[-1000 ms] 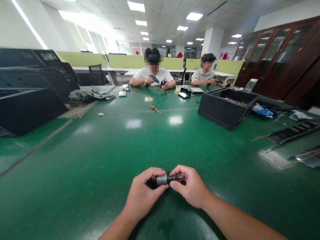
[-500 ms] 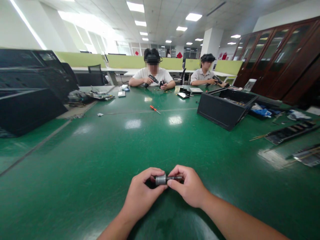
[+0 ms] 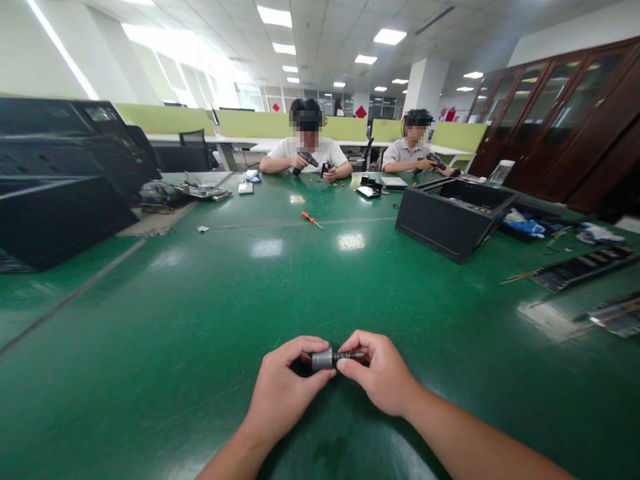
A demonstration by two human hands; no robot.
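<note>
A small motor [image 3: 322, 361], a silver-grey cylinder with a dark ridged shaft [image 3: 345, 356] pointing right, is held level just above the green tabletop. My left hand [image 3: 286, 379] is closed around the cylinder, thumb below and fingers above, hiding its left end. On the other side my right hand [image 3: 381, 371] pinches the shaft between thumb and fingers, close to the cylinder's face. Part of the shaft's tip shows between the right fingers.
An orange-handled screwdriver [image 3: 312, 219] lies mid-table. A black computer case [image 3: 440, 223] stands right, with flat dark parts [image 3: 583, 267] nearby. Large black cases [image 3: 65, 223] fill the left. Two people [image 3: 306, 157] sit across the table, holding power drills.
The camera view has shifted very slightly. Both hands keep the same hold on the motor, with no clear movement of it.
</note>
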